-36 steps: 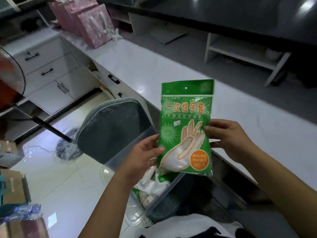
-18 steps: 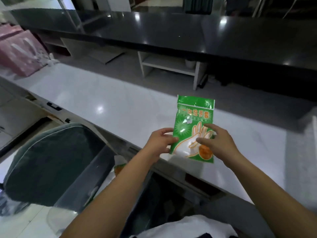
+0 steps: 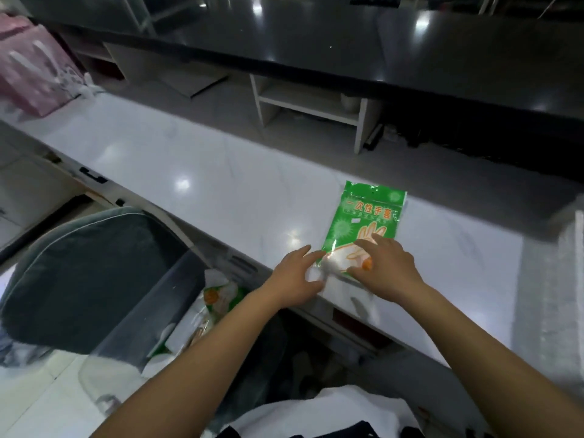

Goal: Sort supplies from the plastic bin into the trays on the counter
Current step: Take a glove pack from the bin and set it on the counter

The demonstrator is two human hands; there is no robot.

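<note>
A green packet of disposable gloves (image 3: 366, 216) lies flat on the white counter (image 3: 221, 191), near its front edge. My right hand (image 3: 387, 268) rests on the packet's lower end with fingers spread. My left hand (image 3: 297, 275) touches the packet's lower left corner with straight fingers. The clear plastic bin (image 3: 148, 314) stands below the counter at the lower left. Inside it lie more green and white packets (image 3: 218, 298), partly hidden by my left forearm.
A grey padded chair (image 3: 82, 276) stands left of the bin. Pink gift bags (image 3: 31, 67) sit at the counter's far left end. Something pale and translucent (image 3: 568, 248) shows at the right edge. A black raised counter (image 3: 379, 42) runs along the back.
The packet went from being held up over the bin to lying flat on the counter. Both hands came down with it and loosened their grip.
</note>
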